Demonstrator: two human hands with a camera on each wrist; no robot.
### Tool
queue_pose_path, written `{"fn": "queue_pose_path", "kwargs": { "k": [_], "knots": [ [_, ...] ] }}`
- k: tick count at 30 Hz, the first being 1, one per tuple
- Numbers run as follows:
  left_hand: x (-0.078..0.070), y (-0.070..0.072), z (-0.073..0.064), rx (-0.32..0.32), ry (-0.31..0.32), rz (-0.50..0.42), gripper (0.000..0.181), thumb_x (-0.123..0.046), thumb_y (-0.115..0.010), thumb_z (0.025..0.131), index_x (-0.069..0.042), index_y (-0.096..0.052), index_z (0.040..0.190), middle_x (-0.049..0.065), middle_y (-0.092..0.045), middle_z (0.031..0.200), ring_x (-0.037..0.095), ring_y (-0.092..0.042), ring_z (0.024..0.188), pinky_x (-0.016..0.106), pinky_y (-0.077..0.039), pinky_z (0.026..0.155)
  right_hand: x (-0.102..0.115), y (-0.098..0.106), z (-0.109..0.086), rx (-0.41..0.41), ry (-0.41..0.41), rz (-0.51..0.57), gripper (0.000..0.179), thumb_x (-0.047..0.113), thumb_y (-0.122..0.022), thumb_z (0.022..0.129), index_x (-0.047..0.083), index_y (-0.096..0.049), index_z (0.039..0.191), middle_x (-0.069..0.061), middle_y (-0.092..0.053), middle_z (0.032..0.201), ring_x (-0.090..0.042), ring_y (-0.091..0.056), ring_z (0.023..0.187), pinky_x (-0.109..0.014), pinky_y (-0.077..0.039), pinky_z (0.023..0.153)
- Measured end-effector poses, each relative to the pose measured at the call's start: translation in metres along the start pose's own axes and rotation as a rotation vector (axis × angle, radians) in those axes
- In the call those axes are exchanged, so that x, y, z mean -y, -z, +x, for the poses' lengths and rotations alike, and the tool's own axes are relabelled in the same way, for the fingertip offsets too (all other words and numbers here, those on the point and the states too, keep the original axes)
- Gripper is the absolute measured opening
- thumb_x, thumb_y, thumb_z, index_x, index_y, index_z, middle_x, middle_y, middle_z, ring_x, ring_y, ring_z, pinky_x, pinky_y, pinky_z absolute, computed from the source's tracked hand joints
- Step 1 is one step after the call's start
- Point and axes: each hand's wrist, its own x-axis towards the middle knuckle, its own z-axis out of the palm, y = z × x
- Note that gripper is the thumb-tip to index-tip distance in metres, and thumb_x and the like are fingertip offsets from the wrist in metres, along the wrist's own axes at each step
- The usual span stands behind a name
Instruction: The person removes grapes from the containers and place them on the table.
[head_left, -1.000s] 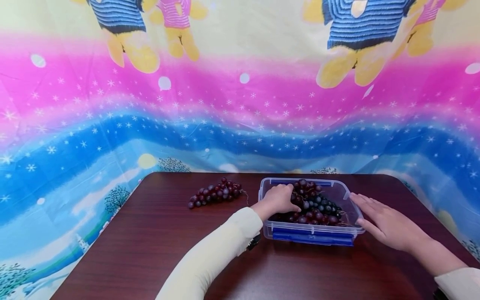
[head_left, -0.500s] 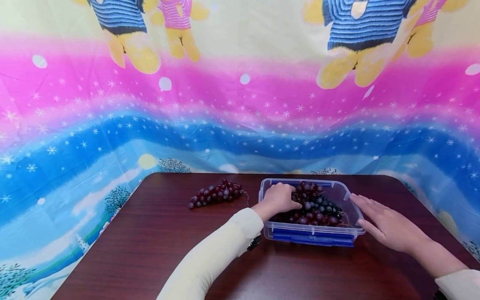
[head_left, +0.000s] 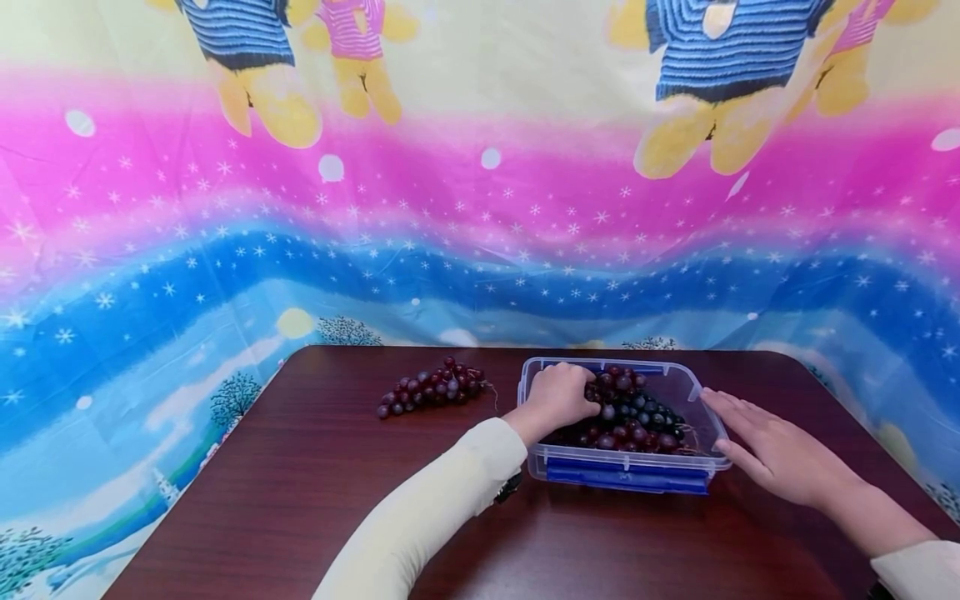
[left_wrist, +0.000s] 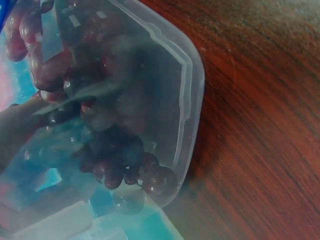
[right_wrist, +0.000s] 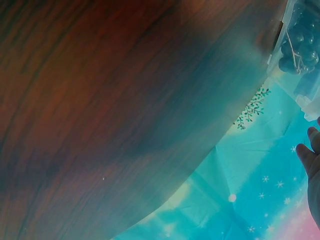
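Observation:
A clear plastic box [head_left: 540,451] with blue latches stands uncovered on the table, holding several bunches of grapes. Inside its left half, my left hand [head_left: 558,398] grips a red bunch of grapes [head_left: 621,379] at the back, fingers curled down and partly hidden. A dark bunch [head_left: 648,410] lies in the middle, with another red bunch [head_left: 637,437] along the front wall. In the left wrist view, grapes [left_wrist: 112,172] show through the cloudy box wall [left_wrist: 187,100]. My right hand [head_left: 776,446] rests its straight fingers against the box's right rim; in the right wrist view its fingertips [right_wrist: 305,155] appear beside the corner.
One more red bunch of grapes [head_left: 433,389] lies on the brown wooden table [head_left: 300,467], left of the box. Behind the table's far edge hangs a colourful printed cloth [head_left: 487,217] with bears and snowflakes.
The red bunch at the back of the box has shifted slightly right and downward beside my left hand, whose fingers moved a little with it. My right hand stays at the rim.

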Motion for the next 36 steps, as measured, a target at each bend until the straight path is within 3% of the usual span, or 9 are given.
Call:
{"fn": "queue_pose_path", "kwargs": {
  "k": [13, 23, 30, 36],
  "knots": [
    [-0.0006, 0.0022, -0.0035, -0.099, -0.105, 0.107, 0.043, -0.044, -0.073, 0.085, -0.020, -0.069, 0.120, -0.007, -0.070, 0.102, 0.010, -0.065, 0.077, 0.026, -0.053, 0.060, -0.0009, -0.0009, -0.0009, -0.001, -0.009, 0.001, 0.066, 0.025, -0.063, 0.095, 0.010, -0.033, 0.152, -0.017, -0.042, 0.147, 0.001, -0.013, 0.139, -0.008, 0.001, 0.107],
    [0.0021, 0.0015, -0.0058, -0.171, -0.161, 0.096, 0.033, -0.040, -0.073, 0.085, -0.016, -0.069, 0.108, -0.005, -0.069, 0.088, 0.010, -0.062, 0.070, 0.024, -0.051, 0.056, -0.0009, -0.0009, -0.0004, -0.001, -0.004, 0.000, 0.066, 0.025, -0.063, 0.095, 0.009, -0.033, 0.152, -0.018, -0.042, 0.147, -0.001, -0.014, 0.140, -0.009, 0.000, 0.107],
    [0.0029, 0.0040, -0.0086, -0.235, -0.212, 0.112, 0.032, -0.040, -0.073, 0.085, -0.015, -0.068, 0.105, -0.005, -0.066, 0.088, 0.011, -0.060, 0.074, 0.025, -0.052, 0.061, -0.0010, -0.0009, -0.0001, -0.002, 0.000, 0.000, 0.066, 0.025, -0.063, 0.095, 0.009, -0.033, 0.152, -0.018, -0.043, 0.146, -0.001, -0.014, 0.140, -0.009, 0.001, 0.107],
    [0.0019, 0.0077, -0.0099, -0.254, -0.239, 0.124, 0.031, -0.037, -0.072, 0.087, -0.015, -0.068, 0.109, -0.005, -0.065, 0.092, 0.011, -0.061, 0.080, 0.024, -0.053, 0.064, -0.0017, -0.0012, 0.0004, -0.006, 0.008, -0.005, 0.066, 0.025, -0.063, 0.095, 0.009, -0.033, 0.152, -0.018, -0.043, 0.146, 0.003, -0.011, 0.138, -0.009, 0.000, 0.108]
  ]
}}
